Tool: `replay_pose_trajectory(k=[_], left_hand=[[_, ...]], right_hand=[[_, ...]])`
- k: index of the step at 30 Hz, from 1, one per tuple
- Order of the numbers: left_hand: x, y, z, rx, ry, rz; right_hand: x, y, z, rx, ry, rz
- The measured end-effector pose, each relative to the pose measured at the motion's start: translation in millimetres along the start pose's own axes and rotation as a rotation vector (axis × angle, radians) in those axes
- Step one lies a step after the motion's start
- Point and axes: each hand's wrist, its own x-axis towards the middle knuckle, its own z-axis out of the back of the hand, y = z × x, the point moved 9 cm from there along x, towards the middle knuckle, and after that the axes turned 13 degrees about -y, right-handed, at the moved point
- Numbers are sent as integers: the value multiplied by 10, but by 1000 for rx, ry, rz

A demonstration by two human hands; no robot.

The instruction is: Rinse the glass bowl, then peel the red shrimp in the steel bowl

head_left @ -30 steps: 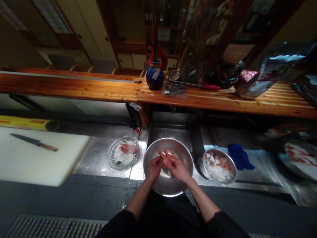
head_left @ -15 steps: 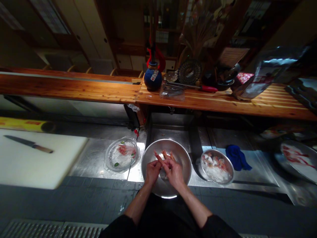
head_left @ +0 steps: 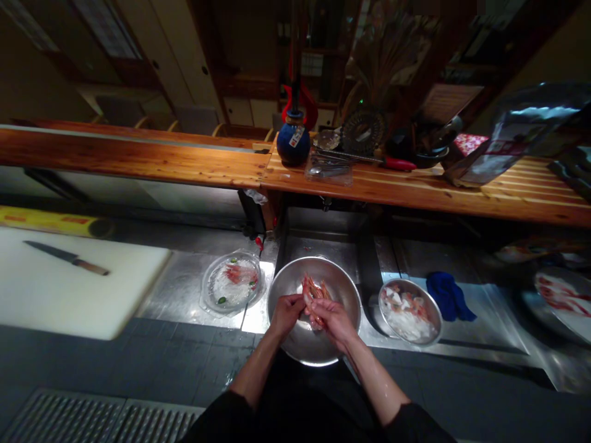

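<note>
Both my hands meet over a large steel bowl (head_left: 344, 289) set in the sink. My left hand (head_left: 286, 312) and my right hand (head_left: 333, 320) pinch a pink shrimp (head_left: 310, 289) between them, fingers closed on it. More shrimp lie in the bowl behind the held one. Left of the bowl sits a clear plastic tray (head_left: 231, 285) with ice, red pieces and green bits. To the right stands a smaller steel bowl (head_left: 409, 311) holding white and pink scraps.
A white cutting board (head_left: 69, 289) with a knife (head_left: 67, 258) lies at the left, a yellow roll (head_left: 55, 223) behind it. A blue cloth (head_left: 449, 295) rests right of the small bowl. A wooden shelf (head_left: 184, 166) carries a blue vase (head_left: 293, 144) and utensils. A plate (head_left: 566, 301) sits far right.
My hands have stayed over the big bowl, working the shrimp; the shrimp now stands more upright between my fingers. The view has shifted slightly.
</note>
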Motion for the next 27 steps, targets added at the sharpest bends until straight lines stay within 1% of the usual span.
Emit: replay_pose_trajectory(k=[2, 3, 4, 5, 7, 8, 9, 10, 11, 12, 14, 17, 19, 20, 21, 23, 25, 27], left_hand=[[-22, -76, -19, 21, 24, -72], [-36, -131, -15, 63, 11, -136], [-58, -197, -9, 124, -15, -216], [-88, -264, -10, 198, -45, -300], [-161, -372, -52, 345, -82, -436], [-190, -404, -81, 394, -88, -473], [-205, -417, -99, 417, -93, -478], [-199, -406, -96, 401, -104, -442], [-178, -375, -76, 356, -119, -379], [-149, -329, -49, 291, -132, -302], [-84, -213, -16, 165, -128, -154], [-18, -59, -36, 59, -68, -20], [-17, 27, -100, -33, 1, 59], [-29, 51, -147, -80, 43, 87], [-46, 63, -194, -138, 80, 112], [-74, 71, -260, -322, 115, 186], [-80, 79, -276, -515, 92, 267], [-74, 90, -279, -659, 70, 333]], right_hand=[[-8, -51, 11, 41, 18, -95], [-2, -60, 16, 25, 24, -115], [15, -41, 27, -15, 20, -98], [42, 8, 42, -73, 3, -40], [95, 175, 73, -202, -65, 152], [107, 264, 85, -254, -110, 252], [109, 333, 89, -291, -146, 329], [108, 373, 85, -306, -167, 374], [105, 386, 74, -295, -170, 387], [100, 383, 55, -261, -153, 381], [79, 351, -11, -156, -70, 337], [40, 302, -118, -39, 82, 253], [29, 289, -149, -69, 142, 217], [26, 310, -141, -127, 144, 231], [19, 361, -116, -216, 120, 282], [-37, 541, -55, -446, 22, 469], [-159, 708, -77, -691, -39, 683], [-266, 753, -161, -892, -39, 825]])
